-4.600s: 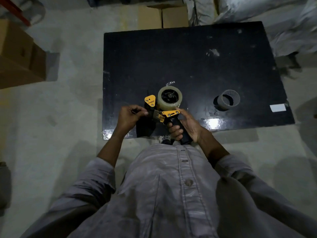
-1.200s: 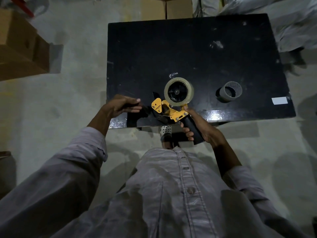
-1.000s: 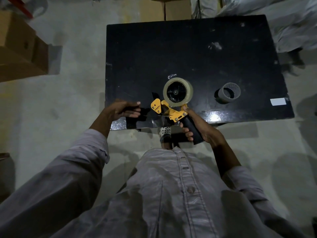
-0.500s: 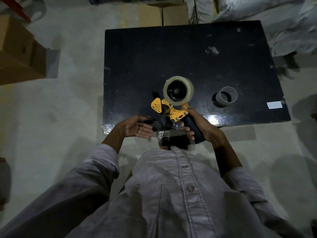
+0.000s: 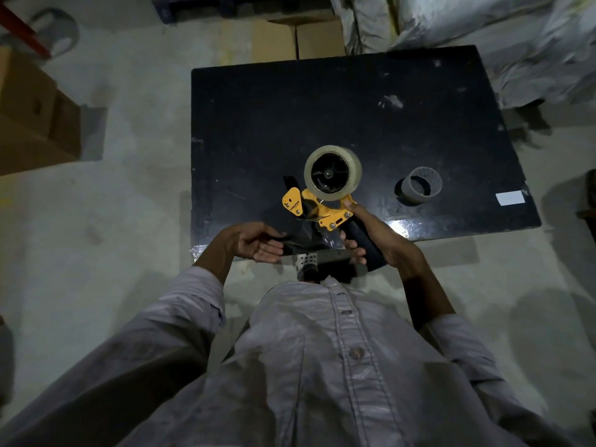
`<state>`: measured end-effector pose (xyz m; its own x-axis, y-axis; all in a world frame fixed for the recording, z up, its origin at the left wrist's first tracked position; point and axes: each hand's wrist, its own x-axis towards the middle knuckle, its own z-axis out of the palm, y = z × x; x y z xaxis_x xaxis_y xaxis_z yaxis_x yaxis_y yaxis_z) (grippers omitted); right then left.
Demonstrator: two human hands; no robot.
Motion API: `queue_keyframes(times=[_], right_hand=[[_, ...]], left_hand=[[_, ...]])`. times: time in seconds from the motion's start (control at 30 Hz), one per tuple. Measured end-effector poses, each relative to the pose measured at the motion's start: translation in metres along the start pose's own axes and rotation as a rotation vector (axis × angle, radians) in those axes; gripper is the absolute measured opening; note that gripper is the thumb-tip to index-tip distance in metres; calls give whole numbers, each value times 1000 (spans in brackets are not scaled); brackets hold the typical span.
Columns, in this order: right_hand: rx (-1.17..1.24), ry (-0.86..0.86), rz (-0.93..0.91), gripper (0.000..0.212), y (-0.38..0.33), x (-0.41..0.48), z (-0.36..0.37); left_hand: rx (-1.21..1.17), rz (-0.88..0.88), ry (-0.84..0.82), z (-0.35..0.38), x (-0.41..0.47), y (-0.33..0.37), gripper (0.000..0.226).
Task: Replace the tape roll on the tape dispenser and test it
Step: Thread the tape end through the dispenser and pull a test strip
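Note:
A yellow and black tape dispenser [image 5: 322, 211] is held above the near edge of the black table [image 5: 290, 117]. A clear tape roll [image 5: 353, 169] sits on its hub. My right hand [image 5: 377, 240] grips the black handle. A stretch of clear tape [image 5: 298, 235] runs from the dispenser's mouth leftward to my left hand [image 5: 254, 243], which pinches its end between thumb and fingers, palm turned up. An empty grey tape core [image 5: 419, 190] lies on the table to the right of the dispenser.
A white label [image 5: 511, 198] is stuck near the table's right front corner. Cardboard boxes [image 5: 32, 117] stand on the floor at the left and more [image 5: 296, 37] behind the table. Plastic-wrapped bundles [image 5: 483, 37] lie at the back right. A perforated metal leg [image 5: 306, 262] shows under the front edge.
My left hand has come off the table's left front edge and moved right and nearer, beside the dispenser, palm turned up. The dispenser in my right hand has barely moved.

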<state>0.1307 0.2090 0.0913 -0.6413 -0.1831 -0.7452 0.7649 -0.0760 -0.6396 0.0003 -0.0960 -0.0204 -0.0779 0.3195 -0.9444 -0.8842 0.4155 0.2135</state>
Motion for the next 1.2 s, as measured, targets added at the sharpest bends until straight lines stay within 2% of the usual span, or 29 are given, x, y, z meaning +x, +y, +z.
queue_keyframes(times=[0.07, 0.2, 0.43, 0.7, 0.8, 0.9, 1.0, 1.2], right_hand=[[-9, -2, -1, 76, -2, -1, 0], [-22, 4, -13, 77, -4, 1, -2], [-95, 68, -56, 77, -3, 6, -2], [-116, 228, -168, 71, 34, 39, 23], [-113, 298, -173, 71, 54, 58, 37], [-224, 350, -223, 68, 71, 74, 44], [-342, 404, -248, 51, 81, 84, 47], [-398, 384, -264, 54, 82, 93, 53]], left_hand=[[-13, 37, 29, -3, 1, 3, 15], [-86, 106, 84, -13, 4, 10, 12], [-163, 335, 207, -40, 4, 39, 9], [97, 629, 538, -43, 14, 65, 22], [203, 671, 688, -48, 24, 71, 23], [380, 695, 804, -49, 27, 74, 24], [467, 738, 843, -51, 30, 75, 31], [519, 771, 899, -51, 39, 77, 34]])
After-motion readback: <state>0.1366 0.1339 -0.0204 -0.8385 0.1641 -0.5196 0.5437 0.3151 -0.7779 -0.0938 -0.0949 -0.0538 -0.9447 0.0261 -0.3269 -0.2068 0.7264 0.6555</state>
